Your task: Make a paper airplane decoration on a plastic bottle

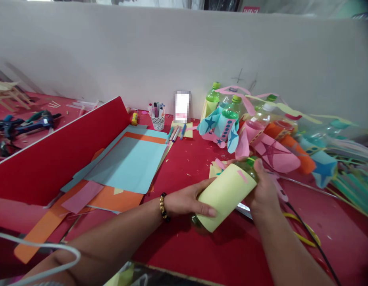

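Both hands hold a plastic bottle wrapped in pale yellow paper [224, 194], tilted with its green-capped neck up to the right. My left hand [188, 200], with a bead bracelet at the wrist, grips the lower end of the wrap. My right hand [262, 188] clasps the upper end by the neck. A small pink strip sticks to the yellow paper near the top. Scissors lie partly hidden under the bottle on the red table [184, 167].
A heap of decorated bottles [228, 123] with pink, blue and orange paper fins lies at the back right. Blue and orange paper sheets [130, 163] lie at left, beside a red divider board [52, 155]. A cup of markers [157, 117] stands by the wall. Cables trail at right.
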`<state>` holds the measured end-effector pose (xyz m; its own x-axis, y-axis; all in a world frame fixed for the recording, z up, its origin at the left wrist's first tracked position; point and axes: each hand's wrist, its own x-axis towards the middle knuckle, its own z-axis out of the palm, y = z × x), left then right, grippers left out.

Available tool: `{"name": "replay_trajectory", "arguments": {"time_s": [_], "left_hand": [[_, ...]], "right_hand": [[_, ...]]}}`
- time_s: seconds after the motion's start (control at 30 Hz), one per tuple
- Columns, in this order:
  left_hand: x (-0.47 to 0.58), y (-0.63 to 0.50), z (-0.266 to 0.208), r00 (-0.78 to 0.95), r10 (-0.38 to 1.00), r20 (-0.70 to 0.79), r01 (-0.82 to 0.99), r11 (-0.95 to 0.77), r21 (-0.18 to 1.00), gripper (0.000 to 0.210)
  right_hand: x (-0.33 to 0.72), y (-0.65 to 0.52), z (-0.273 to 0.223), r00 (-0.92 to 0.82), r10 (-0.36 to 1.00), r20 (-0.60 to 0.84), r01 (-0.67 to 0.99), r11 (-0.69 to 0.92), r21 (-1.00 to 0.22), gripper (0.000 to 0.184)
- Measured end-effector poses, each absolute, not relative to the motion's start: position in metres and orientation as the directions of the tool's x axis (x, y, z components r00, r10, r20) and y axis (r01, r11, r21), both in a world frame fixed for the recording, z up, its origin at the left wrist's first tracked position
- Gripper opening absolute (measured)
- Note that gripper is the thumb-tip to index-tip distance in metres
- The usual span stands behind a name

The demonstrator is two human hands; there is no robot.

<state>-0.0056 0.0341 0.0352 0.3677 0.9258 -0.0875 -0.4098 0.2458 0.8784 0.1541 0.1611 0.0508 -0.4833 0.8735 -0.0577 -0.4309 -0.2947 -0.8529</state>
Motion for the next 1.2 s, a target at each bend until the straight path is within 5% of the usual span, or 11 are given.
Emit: {"name": "replay_trajectory", "arguments": {"time_s": [0.27, 0.5, 0.9, 1.2], "left_hand": [[-0.003, 0.033, 0.031, -0.177, 0.973, 0.149, -0.211, -0.185, 0.96, 0.037], [-0.003, 0.032, 0.032, -0.187, 0.944, 0.273, -0.068, -0.289, 0.955, 0.028], [-0.007, 0.038, 0.03, -0.232, 0.934, 0.271, -0.001, -0.279, 0.96, 0.015], [-0.004, 0.041, 0.033, -0.215, 0.972, 0.098, -0.379, -0.175, 0.909, 0.029]], "right_hand": [[0.142, 0.139, 0.055, -0.547, 0.792, -0.27, -0.232, -0.454, -0.86, 0.03], [0.134, 0.13, 0.042, -0.512, 0.757, -0.405, -0.105, -0.523, -0.846, 0.034], [0.133, 0.132, 0.036, -0.568, 0.694, -0.443, -0.035, -0.558, -0.829, 0.036], [0.134, 0.126, 0.037, -0.611, 0.672, -0.418, -0.012, -0.536, -0.844, 0.035]]}}
